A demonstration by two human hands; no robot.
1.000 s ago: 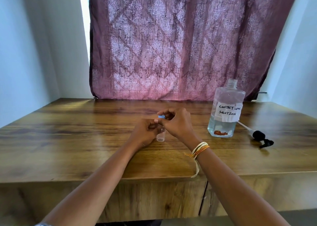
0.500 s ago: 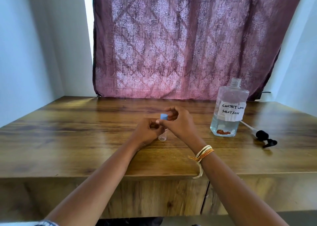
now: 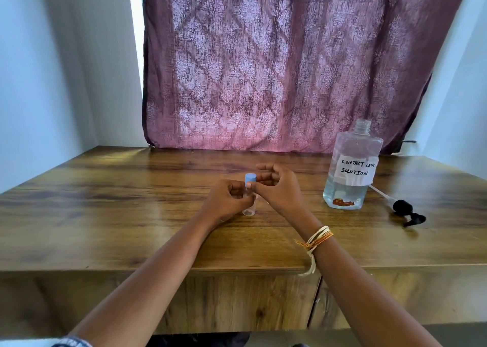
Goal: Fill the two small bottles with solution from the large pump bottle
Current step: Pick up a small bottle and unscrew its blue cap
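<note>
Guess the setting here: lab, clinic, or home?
Probably a home room, not a lab: a patterned purple curtain behind a wood-grain desk, and the large bottle carries a hand-written taped label.

- One head-worn view, looking forward and down over both forearms at the table point(image 3: 105, 215).
- Hands sit near, mid-frame; the curtain point(image 3: 276, 70) fills the background straight ahead.

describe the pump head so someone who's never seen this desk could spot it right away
Start at the large clear bottle with the handwritten label, standing open-necked on the right of the wooden desk. Just right of its base lies the pump head, on its side. It is the only black thing on the desk, with a thin pale tube running back toward the bottle.
</note>
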